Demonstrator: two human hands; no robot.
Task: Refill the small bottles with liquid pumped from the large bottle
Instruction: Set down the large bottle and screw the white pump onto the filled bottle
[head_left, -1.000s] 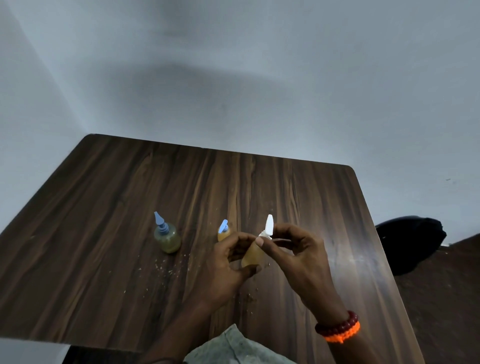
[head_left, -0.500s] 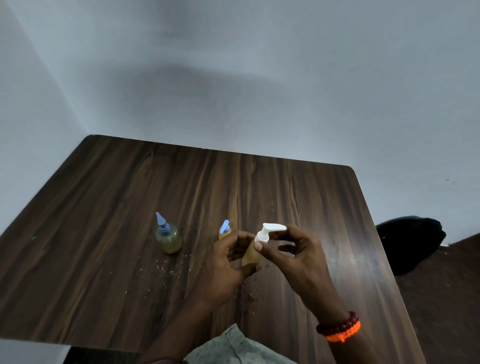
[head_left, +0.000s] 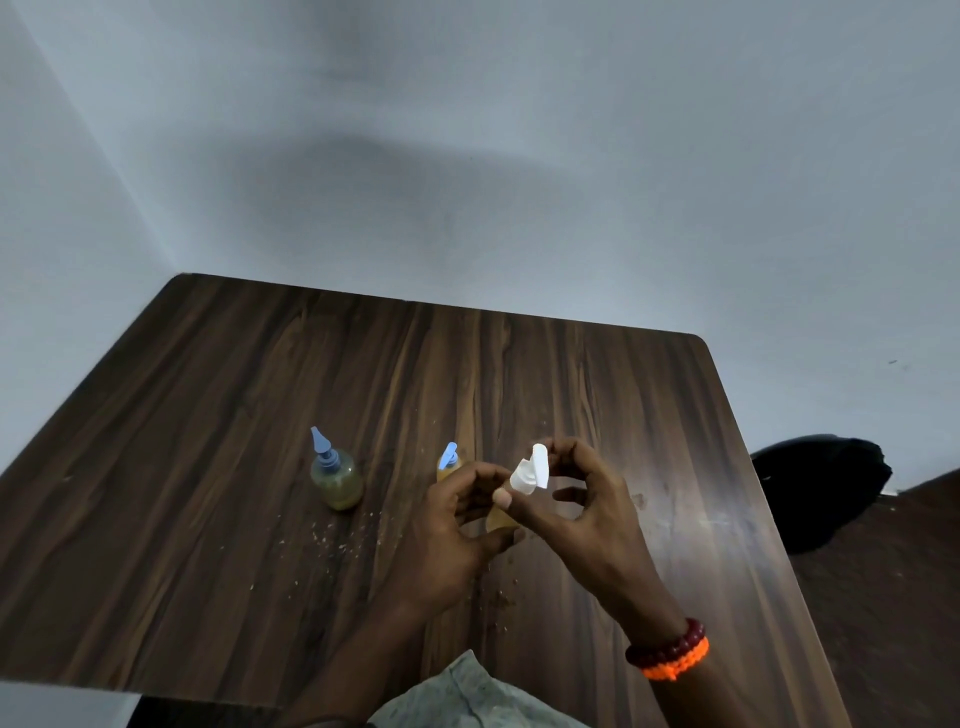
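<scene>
Pump bottle (head_left: 503, 519) (seemingly amber) held between both hands (head_left: 524, 514).

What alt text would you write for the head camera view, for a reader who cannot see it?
Two hands work a bottle with a white pump top: the left hand grips its amber body, the right hand pinches the pump. Two blue-capped small bottles stand to the left on a dark wooden table.
</scene>
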